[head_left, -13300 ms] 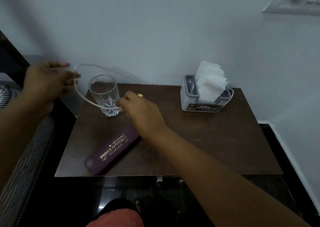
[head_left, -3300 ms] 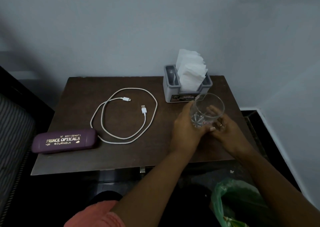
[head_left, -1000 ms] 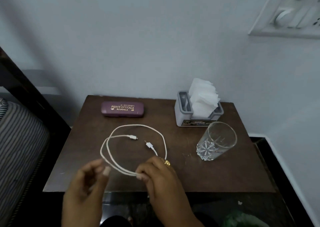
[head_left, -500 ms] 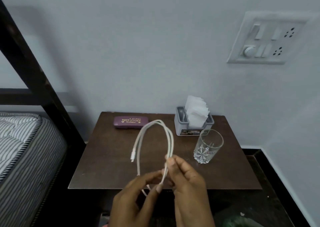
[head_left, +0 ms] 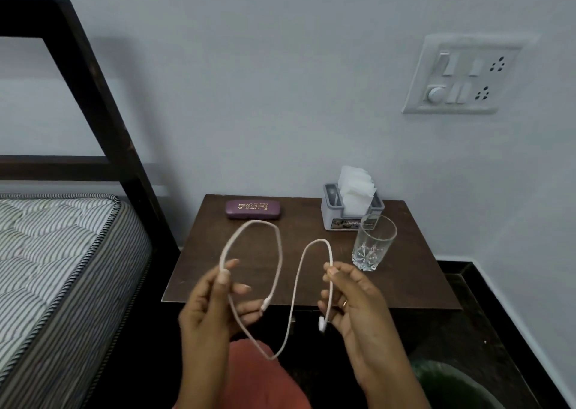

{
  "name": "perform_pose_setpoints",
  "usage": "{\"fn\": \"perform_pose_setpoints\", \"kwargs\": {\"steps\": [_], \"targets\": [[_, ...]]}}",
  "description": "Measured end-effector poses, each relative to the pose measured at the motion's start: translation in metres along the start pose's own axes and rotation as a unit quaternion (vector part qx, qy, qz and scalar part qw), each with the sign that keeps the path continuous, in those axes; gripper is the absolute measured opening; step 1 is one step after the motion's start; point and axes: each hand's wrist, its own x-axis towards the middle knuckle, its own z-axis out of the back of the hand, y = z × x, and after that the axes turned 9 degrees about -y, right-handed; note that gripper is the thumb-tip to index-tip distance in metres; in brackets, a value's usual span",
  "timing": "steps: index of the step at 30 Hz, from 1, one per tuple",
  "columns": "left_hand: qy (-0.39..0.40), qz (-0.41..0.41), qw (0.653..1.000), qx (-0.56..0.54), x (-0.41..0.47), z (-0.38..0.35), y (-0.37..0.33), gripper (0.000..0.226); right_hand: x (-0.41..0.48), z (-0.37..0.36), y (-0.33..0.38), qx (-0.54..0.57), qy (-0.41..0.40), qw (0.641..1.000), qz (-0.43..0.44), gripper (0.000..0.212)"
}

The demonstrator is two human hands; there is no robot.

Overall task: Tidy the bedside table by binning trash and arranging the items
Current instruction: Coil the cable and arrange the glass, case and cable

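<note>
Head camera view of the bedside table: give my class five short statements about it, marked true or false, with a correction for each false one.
1. The left hand and the right hand hold the white cable above the table. True.
2. The purple glasses case lies at the table's front edge. False: it lies at the back, near the wall.
3. The glass stands upright just in front of the tissue holder. True.
4. The glass is full of water. False: it looks empty.
5. The tissue holder is empty. False: white tissues stand up out of it.
</note>
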Motion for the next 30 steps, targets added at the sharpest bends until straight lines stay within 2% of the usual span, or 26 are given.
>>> {"fn": "perform_pose_setpoints", "kwargs": {"steps": [4,6,8,11,17,22,26,29,30], "targets": [[-0.107,0.009,0.994,-0.022,0.013,0.021,0.013,0.026,-0.002,0.008,0.008,0.032,-0.003,0.999,0.044,0.015],[-0.136,0.040,0.989,-0.036,0.020,0.028,0.023,0.027,-0.004,0.012,0.013,0.082,0.008,0.993,0.080,0.018],[-0.146,0.076,0.985,-0.047,0.023,0.033,0.029,0.025,-0.006,0.015,0.017,0.080,0.007,0.990,0.119,0.019],[-0.133,0.081,0.986,-0.058,0.026,0.034,0.031,0.025,-0.006,0.015,0.012,-0.031,-0.013,0.983,0.182,0.020],[-0.099,0.002,0.992,-0.079,0.024,0.027,0.029,0.025,0.034,-0.010,-0.030,-0.155,0.009,0.943,0.294,0.013],[-0.134,-0.026,0.984,-0.115,0.022,0.026,0.028,0.018,0.090,-0.032,-0.059,-0.299,-0.057,0.858,0.413,0.018],[-0.143,-0.043,0.977,-0.153,0.020,0.022,0.024,0.023,0.117,-0.034,-0.080,-0.361,-0.089,0.839,0.397,0.020],[-0.099,-0.053,0.983,-0.142,0.015,0.016,0.023,0.014,0.119,-0.039,-0.088,-0.376,-0.101,0.842,0.372,0.028],[-0.077,-0.059,0.987,-0.132,0.014,0.013,0.023,0.024,0.116,-0.043,-0.086,-0.376,-0.110,0.840,0.375,0.031]]}}
